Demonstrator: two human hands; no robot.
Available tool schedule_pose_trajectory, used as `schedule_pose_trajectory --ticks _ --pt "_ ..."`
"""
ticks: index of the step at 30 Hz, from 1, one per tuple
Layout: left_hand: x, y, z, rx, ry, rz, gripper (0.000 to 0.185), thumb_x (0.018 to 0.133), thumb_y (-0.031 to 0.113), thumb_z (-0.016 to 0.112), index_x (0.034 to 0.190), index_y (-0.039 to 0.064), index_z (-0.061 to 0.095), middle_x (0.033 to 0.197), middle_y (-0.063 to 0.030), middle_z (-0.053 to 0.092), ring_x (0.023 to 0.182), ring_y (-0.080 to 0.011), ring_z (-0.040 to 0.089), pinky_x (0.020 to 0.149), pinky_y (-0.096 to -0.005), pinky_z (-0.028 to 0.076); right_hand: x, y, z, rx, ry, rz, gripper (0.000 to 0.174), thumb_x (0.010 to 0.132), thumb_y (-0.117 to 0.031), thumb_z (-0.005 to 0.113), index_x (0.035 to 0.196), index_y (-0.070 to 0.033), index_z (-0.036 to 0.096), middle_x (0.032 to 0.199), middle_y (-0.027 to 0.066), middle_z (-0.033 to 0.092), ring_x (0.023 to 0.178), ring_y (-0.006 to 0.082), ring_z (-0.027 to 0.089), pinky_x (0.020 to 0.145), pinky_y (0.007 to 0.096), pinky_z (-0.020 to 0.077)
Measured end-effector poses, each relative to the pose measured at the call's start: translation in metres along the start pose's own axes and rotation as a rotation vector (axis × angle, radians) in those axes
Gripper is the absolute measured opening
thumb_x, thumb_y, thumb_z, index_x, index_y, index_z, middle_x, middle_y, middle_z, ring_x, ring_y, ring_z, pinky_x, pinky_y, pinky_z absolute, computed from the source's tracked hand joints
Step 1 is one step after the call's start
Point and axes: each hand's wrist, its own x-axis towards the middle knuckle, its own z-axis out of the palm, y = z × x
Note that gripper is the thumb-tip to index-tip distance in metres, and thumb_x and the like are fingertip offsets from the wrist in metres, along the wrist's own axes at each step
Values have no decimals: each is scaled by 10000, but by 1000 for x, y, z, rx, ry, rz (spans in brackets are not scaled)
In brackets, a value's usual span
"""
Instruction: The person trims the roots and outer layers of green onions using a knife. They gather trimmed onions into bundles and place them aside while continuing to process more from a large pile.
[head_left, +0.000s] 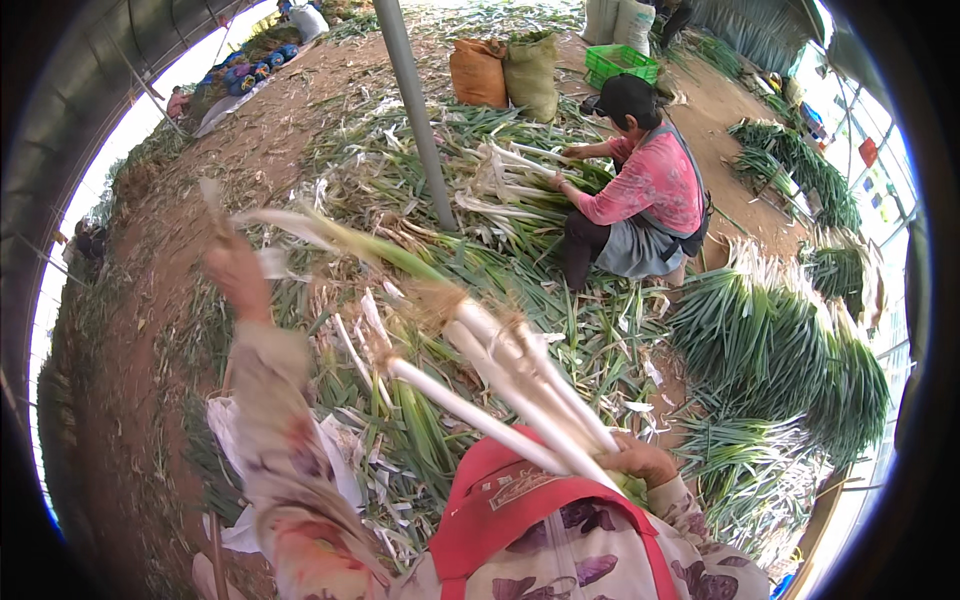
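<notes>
My right hand (641, 459) is closed around several long white-stemmed leeks or large green onions (502, 367), held slanting across my red apron (517, 487). Their brown, hairy roots (439, 300) point up and away from me. Out to the left, my left hand (236, 274) is raised and blurred by motion. Pale scraps blur around its fingers, and whether it grips one is unclear. A long green and white leaf (360, 244) streaks between that hand and the roots. Below the stems lies a layer of stripped green leaves and white peelings (420, 420).
A co-worker (645, 180) crouches ahead, handling similar stalks (517, 180). A grey metal pole (416, 112) rises nearby. Behind stand an orange sack (478, 73), a greenish sack (530, 75) and a green plastic crate (619, 64). Bundled green stalks (772, 337) line the right side.
</notes>
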Motion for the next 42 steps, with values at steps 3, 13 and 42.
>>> schedule_pose_trajectory --ticks 3,13,42 --pt "22 44 -46 869 96 406 452 835 397 666 1079 19 620 1061 -184 643 1002 -278 605 823 -448 449 2 7 -4 73 20 -29 601 825 -244 690 1299 59 479 1245 115 573 1104 165 542 981 278 398" --pt "-228 123 59 -575 -1667 199 464 703 175 722 1139 76 596 921 -95 620 854 -258 601 838 -368 463 16 -10 6 -99 -97 42 564 855 -271 655 1286 57 498 1222 116 583 1095 168 540 970 283 399" --pt "-291 136 -13 395 -884 642 355 739 281 643 984 27 601 1158 -194 539 1175 -329 463 1022 -599 265 80 3 -54 -273 -605 384 516 865 -339 657 1221 26 576 1145 95 632 1027 139 566 927 281 419"
